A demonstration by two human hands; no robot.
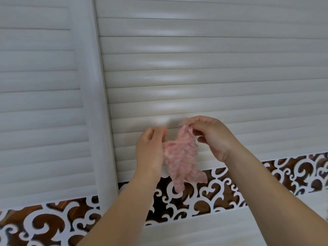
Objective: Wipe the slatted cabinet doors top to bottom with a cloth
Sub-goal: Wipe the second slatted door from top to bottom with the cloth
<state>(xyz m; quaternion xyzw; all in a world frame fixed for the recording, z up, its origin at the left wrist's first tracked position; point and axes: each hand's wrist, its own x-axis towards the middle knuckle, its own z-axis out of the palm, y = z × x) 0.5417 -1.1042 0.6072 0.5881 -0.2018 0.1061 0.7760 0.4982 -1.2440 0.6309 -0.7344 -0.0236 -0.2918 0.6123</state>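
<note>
Both hands are raised in front of the right slatted door (213, 68), with a pink cloth (179, 157) hanging between them. The right hand (211, 137) pinches its top edge; the left hand (150, 150) lies against its side, fingers blurred, so its grip is unclear. The cloth looks bunched, probably being spread or refolded for a fresh face before wiping. Above the hands the slats run unobstructed. To their left a raised frame post (99, 103) divides off the left door (39, 86), and just below them a scrollwork band (204, 196) ends the slats.
</note>
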